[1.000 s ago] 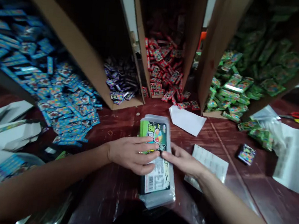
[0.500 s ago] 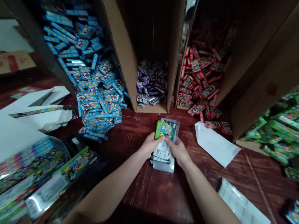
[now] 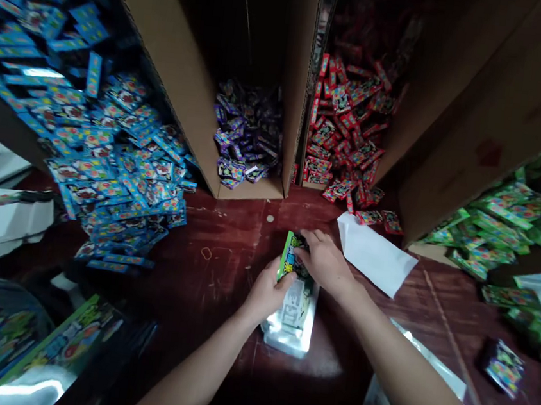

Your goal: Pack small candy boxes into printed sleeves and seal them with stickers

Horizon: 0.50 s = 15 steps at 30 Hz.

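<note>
A green-and-black printed package (image 3: 294, 305) with a white label on its lower part lies in the middle of the red-brown table, between my hands. Clear, shiny plastic (image 3: 287, 345) shows at its near end and catches the light. My left hand (image 3: 267, 292) grips the left side, its thumb pressed on the face beside the green edge. My right hand (image 3: 326, 264) is curled over the upper right part, covering much of the printed face. Its fingertips are partly hidden.
Open cartons hold blue packets (image 3: 107, 140), purple packets (image 3: 248, 136), red packets (image 3: 345, 133) and green packets (image 3: 505, 221). White paper (image 3: 376, 255) lies right of my hands, with a plastic-covered sheet (image 3: 390, 395) nearer. Printed packages (image 3: 57, 347) sit lower left; a small dark pack (image 3: 504, 369) lies right.
My view has shifted, and the package appears closer. My right hand has moved from holding the right edge with its thumb on the face to reaching over the upper part. The left hand keeps its hold.
</note>
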{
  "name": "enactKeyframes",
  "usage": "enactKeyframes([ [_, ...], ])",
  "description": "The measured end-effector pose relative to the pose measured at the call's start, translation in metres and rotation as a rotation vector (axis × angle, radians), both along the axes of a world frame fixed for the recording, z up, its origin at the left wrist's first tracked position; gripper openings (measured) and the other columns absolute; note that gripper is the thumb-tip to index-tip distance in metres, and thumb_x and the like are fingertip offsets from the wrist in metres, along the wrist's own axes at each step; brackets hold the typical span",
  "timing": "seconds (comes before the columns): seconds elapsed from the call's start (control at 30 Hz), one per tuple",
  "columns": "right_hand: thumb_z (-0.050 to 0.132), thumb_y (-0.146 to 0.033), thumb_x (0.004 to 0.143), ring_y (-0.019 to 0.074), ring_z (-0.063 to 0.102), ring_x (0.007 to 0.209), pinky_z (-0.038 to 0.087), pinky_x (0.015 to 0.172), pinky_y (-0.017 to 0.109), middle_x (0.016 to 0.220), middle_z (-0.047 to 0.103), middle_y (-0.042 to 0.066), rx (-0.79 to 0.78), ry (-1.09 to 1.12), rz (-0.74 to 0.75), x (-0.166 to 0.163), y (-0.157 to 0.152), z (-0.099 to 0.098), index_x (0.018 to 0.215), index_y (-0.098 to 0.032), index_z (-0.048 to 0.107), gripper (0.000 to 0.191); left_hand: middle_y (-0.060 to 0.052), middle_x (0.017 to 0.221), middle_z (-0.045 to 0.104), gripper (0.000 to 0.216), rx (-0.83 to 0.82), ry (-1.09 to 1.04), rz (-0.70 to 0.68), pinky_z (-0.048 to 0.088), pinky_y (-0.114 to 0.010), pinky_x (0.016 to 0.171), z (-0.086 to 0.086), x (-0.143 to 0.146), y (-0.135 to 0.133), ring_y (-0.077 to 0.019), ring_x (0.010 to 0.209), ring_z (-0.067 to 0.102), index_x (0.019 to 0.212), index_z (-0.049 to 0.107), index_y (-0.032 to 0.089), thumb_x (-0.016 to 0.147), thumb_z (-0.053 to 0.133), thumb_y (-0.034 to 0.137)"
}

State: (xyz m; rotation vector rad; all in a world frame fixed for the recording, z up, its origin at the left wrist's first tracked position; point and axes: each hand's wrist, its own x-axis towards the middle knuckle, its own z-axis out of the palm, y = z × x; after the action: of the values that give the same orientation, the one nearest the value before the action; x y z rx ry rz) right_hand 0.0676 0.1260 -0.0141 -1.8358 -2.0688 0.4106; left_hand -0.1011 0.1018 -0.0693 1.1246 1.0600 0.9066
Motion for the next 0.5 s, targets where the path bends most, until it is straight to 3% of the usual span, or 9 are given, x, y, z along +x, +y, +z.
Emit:
enactKeyframes([
  [0.13,0.063,-0.029,0.089,0.0271,0.066,0.102,0.051,0.091,0.04,0.108,0.069,0.012,0.036,-0.045,0.03,0.016,-0.005,0.009,0.111,-0.018,0.067,0.024,-0.014,0.129,0.068,0.049,0.046,0.158,-0.036,0.04,-0.044,0.112,-0.012,0.01,-0.021,-0.032,0.122,0.06,0.131,0.065,0.022,0.083,0.066,0.034],
  [0.2,0.062,-0.026,0.088,0.0251,0.069,0.086,0.052,0.078,0.036,0.093,0.072,0.007,-0.056,-0.062,0.048,0.027,-0.002,0.01,0.093,-0.021,0.068,0.009,-0.018,0.147,0.054,0.065,0.062,0.314,-0.127,0.032,-0.044,0.118,-0.015,0.015,-0.015,-0.0345,0.138,0.048,0.145,0.054,0.019,0.082,0.064,0.03],
  [0.27,0.059,-0.028,0.09,0.0242,0.069,0.077,0.051,0.071,0.034,0.082,0.073,0.005,-0.086,-0.038,0.099,0.038,0.001,0.017,0.081,-0.022,0.067,0.013,-0.021,0.163,0.03,0.083,0.126,0.502,-0.192,0.019,-0.046,0.124,-0.005,0.017,-0.003,-0.0377,0.152,0.025,0.153,0.042,0.011,0.075,0.066,0.025],
  [0.33,0.059,-0.032,0.091,0.0231,0.069,0.073,0.052,0.069,0.033,0.078,0.073,0.003,-0.091,0.057,0.189,0.05,-0.005,0.034,0.08,-0.024,0.069,0.017,-0.019,0.166,0.021,0.092,0.189,0.561,-0.223,0.013,-0.049,0.125,0.017,0.01,0.004,-0.0394,0.155,0.012,0.154,0.039,0.01,0.069,0.071,0.024],
  [0.4,0.061,-0.037,0.091,0.0225,0.069,0.075,0.054,0.069,0.032,0.08,0.074,0.002,-0.108,0.185,0.299,0.059,-0.021,0.057,0.085,-0.028,0.074,0.017,-0.016,0.158,0.041,0.085,0.155,0.425,-0.325,0.025,-0.051,0.121,0.042,-0.003,0.001,-0.0404,0.149,0.028,0.148,0.051,0.017,0.068,0.077,0.03],
  [0.5,0.067,-0.043,0.088,0.0253,0.071,0.085,0.058,0.074,0.035,0.091,0.077,0.002,-0.1,0.277,0.439,0.062,-0.047,0.088,0.094,-0.034,0.077,0.015,-0.011,0.124,0.071,0.062,-0.033,0.078,-0.52,0.049,-0.044,0.1,0.069,-0.025,-0.018,-0.0345,0.117,0.063,0.126,0.07,0.022,0.068,0.083,0.04],
])
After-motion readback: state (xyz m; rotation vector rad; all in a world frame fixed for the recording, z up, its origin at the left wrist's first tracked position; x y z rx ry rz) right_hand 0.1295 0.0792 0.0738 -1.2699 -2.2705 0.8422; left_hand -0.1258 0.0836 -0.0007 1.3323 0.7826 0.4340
